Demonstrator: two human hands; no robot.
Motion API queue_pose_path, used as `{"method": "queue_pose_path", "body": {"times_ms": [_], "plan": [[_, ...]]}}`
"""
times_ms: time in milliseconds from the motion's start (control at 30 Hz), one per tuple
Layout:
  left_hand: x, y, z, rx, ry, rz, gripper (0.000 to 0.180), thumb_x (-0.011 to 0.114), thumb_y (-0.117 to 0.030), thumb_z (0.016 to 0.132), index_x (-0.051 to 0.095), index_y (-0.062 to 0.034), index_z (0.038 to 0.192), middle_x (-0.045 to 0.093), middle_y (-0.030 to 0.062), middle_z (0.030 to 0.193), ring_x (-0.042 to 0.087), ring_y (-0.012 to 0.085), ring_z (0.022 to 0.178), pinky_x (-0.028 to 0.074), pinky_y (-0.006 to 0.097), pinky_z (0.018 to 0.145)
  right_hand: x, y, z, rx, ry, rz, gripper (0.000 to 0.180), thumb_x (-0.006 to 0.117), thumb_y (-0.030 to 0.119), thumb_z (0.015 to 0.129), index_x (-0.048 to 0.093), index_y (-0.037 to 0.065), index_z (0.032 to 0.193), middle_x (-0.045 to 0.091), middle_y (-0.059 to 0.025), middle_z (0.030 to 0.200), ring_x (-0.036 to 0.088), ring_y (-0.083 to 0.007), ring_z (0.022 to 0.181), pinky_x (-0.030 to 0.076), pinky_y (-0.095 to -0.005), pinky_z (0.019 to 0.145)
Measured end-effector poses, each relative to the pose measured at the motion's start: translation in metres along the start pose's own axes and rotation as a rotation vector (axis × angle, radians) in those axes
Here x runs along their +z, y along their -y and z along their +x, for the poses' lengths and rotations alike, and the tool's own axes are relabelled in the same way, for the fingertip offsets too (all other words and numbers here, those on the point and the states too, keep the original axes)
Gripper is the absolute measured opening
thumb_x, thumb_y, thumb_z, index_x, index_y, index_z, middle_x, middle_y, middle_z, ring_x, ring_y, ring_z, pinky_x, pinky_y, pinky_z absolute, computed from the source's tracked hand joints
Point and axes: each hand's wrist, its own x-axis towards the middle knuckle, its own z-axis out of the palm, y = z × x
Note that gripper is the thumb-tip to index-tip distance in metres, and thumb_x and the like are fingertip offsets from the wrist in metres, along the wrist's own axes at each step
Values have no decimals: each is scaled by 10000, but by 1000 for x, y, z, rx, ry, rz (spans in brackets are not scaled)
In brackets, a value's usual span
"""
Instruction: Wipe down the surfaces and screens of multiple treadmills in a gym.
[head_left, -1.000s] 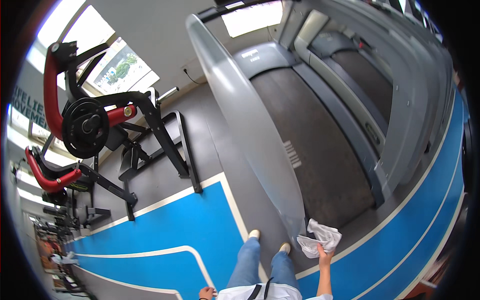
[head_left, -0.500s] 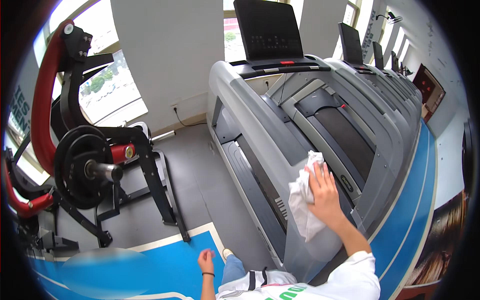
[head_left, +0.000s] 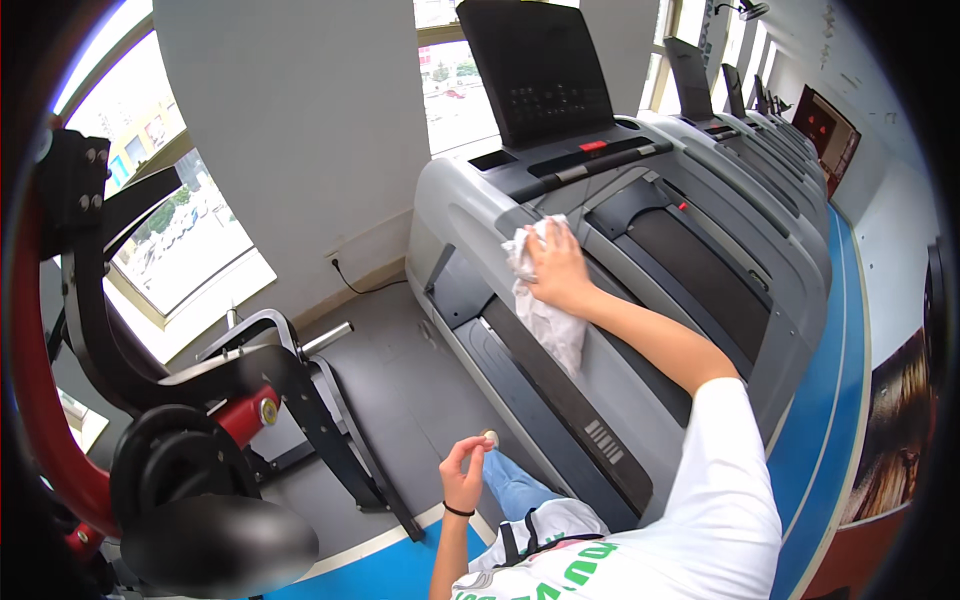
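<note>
My right hand [head_left: 558, 268] presses a crumpled white cloth [head_left: 552, 330] onto the grey side rail of the nearest treadmill [head_left: 470, 200], a little below its console. Part of the cloth shows beyond the fingertips, and its loose end hangs down the rail's inner side. Lower in view, my left hand [head_left: 463, 476] is held in front of my body with fingers curled toward the thumb. Nothing shows in it, and it touches nothing. A dark band circles that wrist.
More grey treadmills [head_left: 690, 190] stand in a row to the right, beside a blue floor strip [head_left: 845, 330]. On the left is a red and black weight machine [head_left: 300, 420] with black plates. A black cable [head_left: 365, 290] runs from a wall socket near the treadmill's front.
My right hand has slid the cloth forward along the treadmill rail, closer to the console. My left hand has come up slightly and to the right. The view has shifted with my body.
</note>
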Motion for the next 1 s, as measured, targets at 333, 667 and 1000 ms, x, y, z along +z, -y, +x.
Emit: {"method": "queue_pose_path", "body": {"times_ms": [333,667,1000], "plan": [[-56,47,169,-49,-353,-111,155,496,-77,917,582,49,943,656,144,835,644,204,755,518,312,732,122,34,282,47,343,97,985,765,422,596,300,44,1378,232,-296,1434,224,-431,1342,212,-476,1077],[-17,-21,369,20,155,-312,279,455,-209,934,591,35,931,648,148,853,623,250,856,487,374,810,162,43,367,-110,460,105,686,801,449,531,619,201,1144,598,-154,1120,544,-292,1102,432,-385,912],[64,-188,471,321,1570,-1774,730,470,-532,892,440,92,1272,490,280,1243,418,392,1242,413,553,882,167,43,359,-27,447,244,612,762,379,553,607,140,1095,475,-232,1266,466,-403,1176,414,-430,966]]}}
